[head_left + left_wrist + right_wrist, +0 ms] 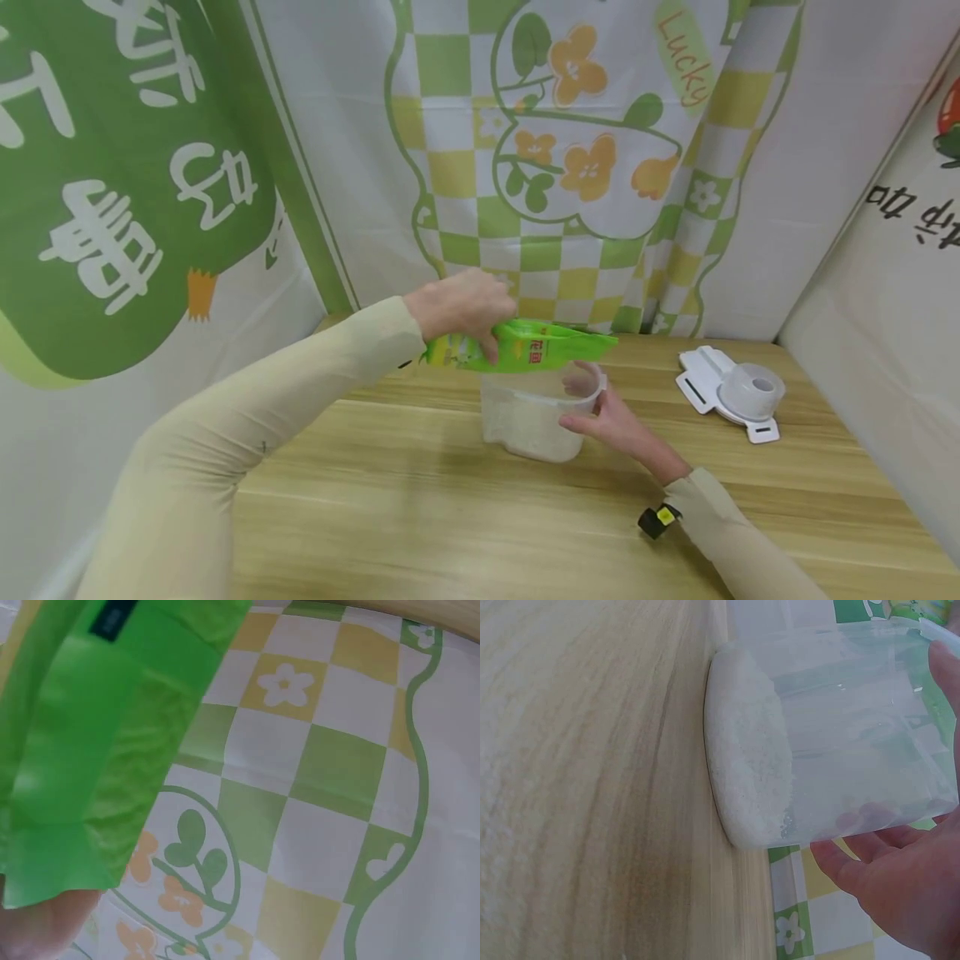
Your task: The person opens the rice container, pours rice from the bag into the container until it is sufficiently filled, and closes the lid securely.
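My left hand (465, 304) grips a bright green plastic bag (536, 346) from above, with the bag lying nearly level over the mouth of a clear plastic container (536, 429). Fingers and thumb are curled round the bag's body. The container stands upright on the table, and white grains (746, 750) cover its bottom in the right wrist view. Near the rim, my right hand (618, 425) holds the container, thumb on the near side and fingers on the far side. In the left wrist view the bag (105, 750) hides most of the hand.
To the right on the wooden table (360, 500) lies a white lid (705, 379) with a clear round cup (752, 390) on it. A patterned cloth (465, 167) hangs behind the table, with printed panels on both sides. A small black device (656, 521) is strapped at the right wrist.
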Tool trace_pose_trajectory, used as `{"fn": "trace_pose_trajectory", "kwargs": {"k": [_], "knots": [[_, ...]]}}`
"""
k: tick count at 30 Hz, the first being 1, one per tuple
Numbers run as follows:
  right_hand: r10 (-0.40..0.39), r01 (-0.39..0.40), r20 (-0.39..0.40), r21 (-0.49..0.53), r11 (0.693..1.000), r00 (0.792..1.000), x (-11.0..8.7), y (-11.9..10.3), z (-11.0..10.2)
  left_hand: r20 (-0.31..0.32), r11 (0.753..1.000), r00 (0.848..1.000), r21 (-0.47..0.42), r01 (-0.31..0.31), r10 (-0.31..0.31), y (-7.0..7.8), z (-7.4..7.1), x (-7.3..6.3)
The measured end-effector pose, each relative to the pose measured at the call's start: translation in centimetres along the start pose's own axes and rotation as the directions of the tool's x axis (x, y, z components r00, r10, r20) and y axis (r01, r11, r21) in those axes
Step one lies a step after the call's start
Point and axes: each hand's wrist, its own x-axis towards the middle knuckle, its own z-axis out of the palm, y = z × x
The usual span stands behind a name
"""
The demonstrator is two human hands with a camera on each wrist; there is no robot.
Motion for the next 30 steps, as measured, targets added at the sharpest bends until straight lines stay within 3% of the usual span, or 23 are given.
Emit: {"fn": "trace_pose_trajectory", "kwargs": {"k": [9,15,30], "knots": [[-0.006,0.006,0.003,-0.016,1.000,1.000,0.0,-0.1,0.1,-0.007,0.994,1.000,0.106,-0.004,0.005,-0.2,-1.0,0.0],[-0.024,0.024,-0.003,-0.012,1.000,1.000,-0.1,-0.3,0.0,-0.011,0.992,1.000,0.129,-0.004,0.006,-0.2,-1.7,-0.2],[0.019,-0.019,-0.008,-0.017,1.000,1.000,0.0,0.0,0.0,-0.014,0.977,1.000,0.214,-0.022,0.025,0.3,-2.1,0.0]]}}
